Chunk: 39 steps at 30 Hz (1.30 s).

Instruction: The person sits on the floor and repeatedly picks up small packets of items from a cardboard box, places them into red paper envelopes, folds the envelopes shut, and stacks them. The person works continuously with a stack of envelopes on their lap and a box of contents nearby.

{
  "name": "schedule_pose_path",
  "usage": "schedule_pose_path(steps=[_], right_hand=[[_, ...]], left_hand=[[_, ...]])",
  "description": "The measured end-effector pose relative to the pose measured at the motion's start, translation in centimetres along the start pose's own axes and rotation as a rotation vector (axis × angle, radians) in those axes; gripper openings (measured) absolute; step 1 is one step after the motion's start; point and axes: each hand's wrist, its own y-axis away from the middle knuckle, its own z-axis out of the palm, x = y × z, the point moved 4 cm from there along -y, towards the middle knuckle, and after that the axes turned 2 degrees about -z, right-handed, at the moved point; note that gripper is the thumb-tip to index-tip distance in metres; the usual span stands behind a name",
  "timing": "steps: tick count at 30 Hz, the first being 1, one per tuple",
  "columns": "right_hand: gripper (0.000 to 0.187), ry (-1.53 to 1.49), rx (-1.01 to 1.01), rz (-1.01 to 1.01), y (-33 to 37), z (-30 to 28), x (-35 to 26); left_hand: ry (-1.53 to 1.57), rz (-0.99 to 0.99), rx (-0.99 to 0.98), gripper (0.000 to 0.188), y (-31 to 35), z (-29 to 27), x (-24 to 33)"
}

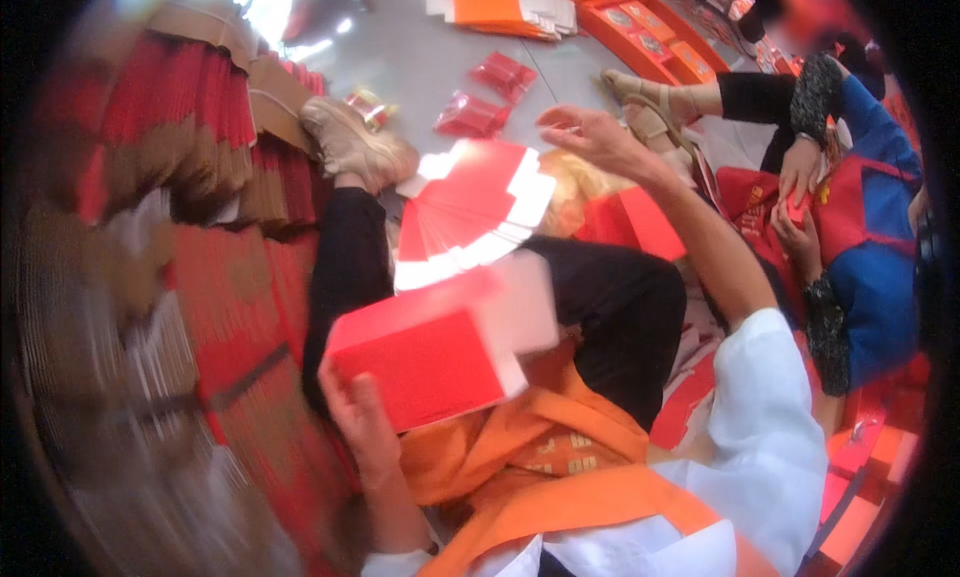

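Observation:
My left hand [362, 417] grips a red carton [425, 372] by its lower left side, above my lap. Its white end flaps [520, 312] stick out to the right, blurred by motion. Raised beyond my knee, my right hand [592, 137] has its fingers apart and nothing in them. Below that hand lie yellowish clear-wrapped packets [572, 192]. Between my legs a fan of flat red carton blanks [465, 202] with white edges rests on the floor. Just past it are two red plastic-wrapped packets [472, 114]. A red box [632, 222] stands beside my right knee.
Tall bundles of red and brown cardboard [215, 317] crowd my left side. Orange flat cartons [500, 7] and an orange tray of packed items [650, 37] lie farther off. At the right a person in blue [870, 237] sits close, hands on a small red item.

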Motion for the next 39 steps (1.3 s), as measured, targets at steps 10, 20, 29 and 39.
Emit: schedule_pose_path(steps=[10, 20, 29, 39], right_hand=[[0.041, 0.725, -0.291, 0.360, -1.6, 4.2, 23.9], [0.050, 0.139, 0.040, 0.294, -2.9, -1.4, 21.2], [0.034, -0.840, 0.171, 0.138, 1.4, -0.2, -2.5], [0.036, -0.616, 0.178, 0.041, 5.9, 8.2, -7.3]], left_hand=[[0.256, -0.026, 0.094, 0.046, 0.3, -2.6, -4.9], [0.309, -0.012, 0.144, 0.050, -0.9, 0.7, -4.3], [0.068, 0.373, 0.235, 0.059, 0.0, 3.2, -2.7], [0.085, 0.473, 0.220, 0.069, 2.2, 3.9, -1.8]])
